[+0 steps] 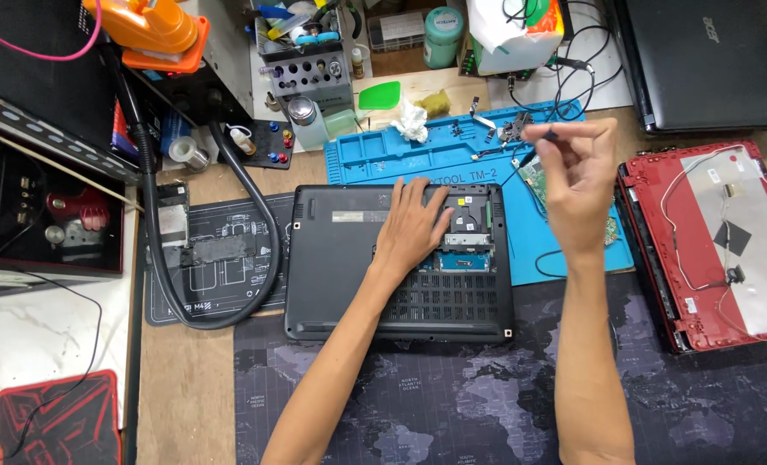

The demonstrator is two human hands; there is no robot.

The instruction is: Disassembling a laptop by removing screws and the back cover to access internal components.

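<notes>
A black laptop [340, 267] lies upside down on a dark world-map mat, with an opened bay showing a metal drive [469, 226] and a blue board. My left hand [411, 226] rests flat on the laptop's underside, fingers spread, just left of that bay. My right hand [580, 176] is raised over the blue repair mat [383, 153], thumb and fingers pinched on a thin dark tool [545, 133], likely a small screwdriver.
A red laptop lid [728, 241] with loose cables lies at right, a shut black laptop [711, 60] behind it. Small parts and a circuit board sit on the blue mat. A black hose [228, 215], tool holder, bottles and an orange device crowd the back left.
</notes>
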